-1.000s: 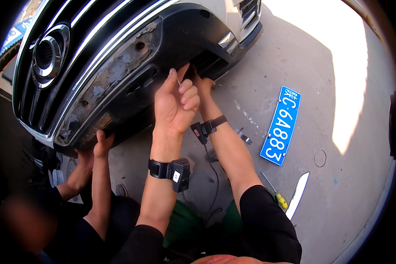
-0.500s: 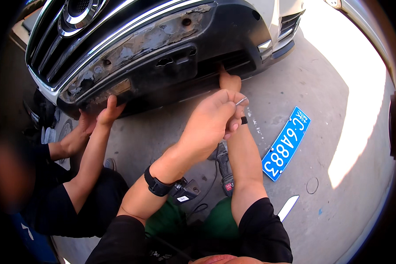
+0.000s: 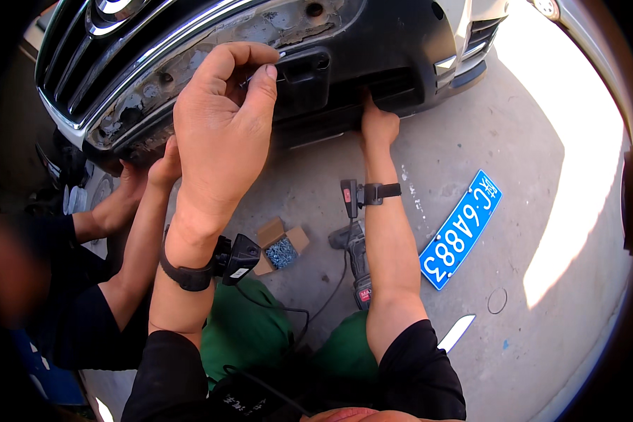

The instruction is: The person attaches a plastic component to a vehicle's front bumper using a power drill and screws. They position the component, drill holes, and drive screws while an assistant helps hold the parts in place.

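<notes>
Left hand (image 3: 221,126) swings up and leftward; right hand (image 3: 380,129) stays at the lower grille opening (image 3: 395,88)

Since the earlier frame, I see the left hand leave its place over the right forearm (image 3: 394,253) and come up before the front bumper (image 3: 394,42); its thumb and forefinger pinch a slim metal piece (image 3: 283,55), largely hidden by the fingers, so I cannot tell its exact kind; that piece sits in front of the bumper, near the small recess (image 3: 300,70) below the peeling panel (image 3: 257,32); from my remote seat I follow the right hand reaching into the opening, but its fingertips are hidden and I cannot tell whether they grip anything.

Well to the left, a co-worker's hands (image 3: 165,163) are at the bumper's lower edge; between the forearms I see an open cardboard box (image 3: 270,230) of small bluish fasteners (image 3: 281,253) on the floor (image 3: 309,183); a cordless drill (image 3: 359,267) lies just beside the right forearm; to its right lie a blue licence plate (image 3: 461,228) and a white strip (image 3: 458,332).
</notes>
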